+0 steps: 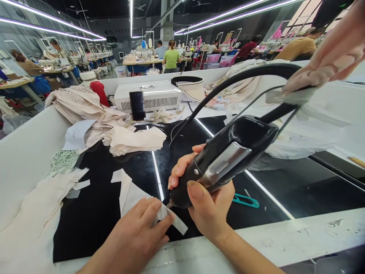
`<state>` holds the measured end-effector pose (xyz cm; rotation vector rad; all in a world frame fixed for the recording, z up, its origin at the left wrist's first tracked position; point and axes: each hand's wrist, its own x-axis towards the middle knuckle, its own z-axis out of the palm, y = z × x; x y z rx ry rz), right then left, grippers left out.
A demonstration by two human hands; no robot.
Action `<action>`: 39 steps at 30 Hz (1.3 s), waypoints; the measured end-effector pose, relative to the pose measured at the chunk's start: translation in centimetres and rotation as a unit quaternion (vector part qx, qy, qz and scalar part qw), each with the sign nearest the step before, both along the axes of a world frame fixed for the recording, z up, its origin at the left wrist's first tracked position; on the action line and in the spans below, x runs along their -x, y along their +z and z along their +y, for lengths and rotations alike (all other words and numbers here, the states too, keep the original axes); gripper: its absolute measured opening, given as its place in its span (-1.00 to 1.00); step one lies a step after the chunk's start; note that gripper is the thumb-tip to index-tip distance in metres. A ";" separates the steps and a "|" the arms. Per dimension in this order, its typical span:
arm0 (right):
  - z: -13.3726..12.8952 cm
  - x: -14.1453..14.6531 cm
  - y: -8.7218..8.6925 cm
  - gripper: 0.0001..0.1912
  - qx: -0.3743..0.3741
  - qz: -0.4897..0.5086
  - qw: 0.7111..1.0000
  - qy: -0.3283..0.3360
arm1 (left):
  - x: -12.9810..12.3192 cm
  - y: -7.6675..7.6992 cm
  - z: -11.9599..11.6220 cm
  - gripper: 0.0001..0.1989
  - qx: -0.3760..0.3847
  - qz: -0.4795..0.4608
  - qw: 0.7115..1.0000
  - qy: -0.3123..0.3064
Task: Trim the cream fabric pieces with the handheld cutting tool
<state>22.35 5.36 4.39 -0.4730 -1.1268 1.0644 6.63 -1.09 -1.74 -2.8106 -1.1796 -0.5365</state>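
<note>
In my right hand (pixel 212 207) is a black corded hand tool (pixel 228 152) with a silver lever, its fingers wrapped round the body. The tool tilts down to the left, and its small metal tip meets a pale fabric piece (pixel 134 194) or ends just above it. My left hand (pixel 139 228) lies on that piece with fingers stretched out, pressing it to the black tabletop (pixel 88 224). A narrow white strip (pixel 180 225) sticks out past my left fingertips. Another person's hand (pixel 319 72), blurred, reaches in from the upper right by the tool's thick cable (pixel 242 76).
Teal thread snips (pixel 246 200) lie right of my right hand. Cut fabric pieces (pixel 137 140), cream cloth (pixel 82 102), green elastic loops (pixel 65 161) and a cloth pile (pixel 31 213) fill the left. Behind stand a white box (pixel 162 95), a phone (pixel 137 105) and a red cone (pixel 99 93).
</note>
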 end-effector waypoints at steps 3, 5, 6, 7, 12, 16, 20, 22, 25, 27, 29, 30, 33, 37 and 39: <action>0.0 0.0 0.0 -0.65 -0.007 -0.002 1.000 0.000 | -0.1 0.2 0.0 -0.66 -0.009 0.013 1.000 -0.006; 0.0 0.0 0.0 -0.65 -0.009 -0.004 1.000 -0.003 | -0.1 0.3 0.0 -0.68 -0.024 0.019 1.000 -0.007; 0.0 0.0 -0.1 -0.64 -0.008 -0.005 1.000 -0.005 | -0.1 0.3 -0.1 -0.69 -0.030 0.017 0.999 -0.005; 0.0 0.0 -0.1 -0.63 -0.007 -0.006 1.000 -0.007 | 0.0 0.3 -0.1 -0.70 -0.033 0.013 0.999 -0.002; 0.1 0.0 -0.3 -0.60 -0.006 -0.004 1.000 -0.007 | 0.3 -0.1 -0.2 -0.64 -0.024 -0.002 1.000 0.002; 0.1 0.1 -0.1 -0.61 -0.006 0.003 1.000 0.003 | 0.4 -0.1 -0.1 -0.62 -0.014 -0.006 1.000 0.004; 0.1 0.1 0.1 -0.57 0.004 0.000 1.000 -0.001 | 0.4 0.0 -0.1 -0.68 -0.026 -0.014 1.000 0.003; 0.0 0.0 0.1 -0.56 0.004 -0.001 1.000 -0.001 | 0.4 -0.1 -0.1 -0.69 -0.032 -0.016 0.999 0.004; -0.1 -0.2 0.0 -0.59 0.002 -0.005 1.000 0.009 | 0.5 -0.5 -0.2 -0.65 -0.025 -0.015 1.000 0.002; -0.2 -0.2 -0.1 -0.61 0.004 -0.010 1.000 0.012 | 0.5 -0.7 -0.2 -0.62 -0.018 -0.014 1.000 -0.001; -0.3 -0.2 -0.1 -0.63 0.010 -0.013 1.000 0.009 | 0.5 -0.8 -0.2 -0.62 -0.017 -0.014 1.000 -0.001; -0.3 -0.1 -0.1 -0.63 0.012 -0.014 1.000 0.008 | 0.5 -0.8 -0.2 -0.63 -0.017 -0.014 1.000 -0.001; 0.0 0.2 -0.2 -0.64 0.007 0.003 1.000 0.010 | 0.5 -0.7 -0.2 -0.65 -0.023 -0.013 1.000 0.000; 0.4 0.7 -0.3 -0.62 -0.004 0.030 0.999 0.017 | 0.4 -0.7 -0.1 -0.66 -0.026 -0.014 1.000 0.002; 0.5 0.9 -0.3 -0.63 -0.005 0.023 1.000 0.019 | 0.4 -0.7 -0.1 -0.67 -0.029 -0.019 0.999 0.005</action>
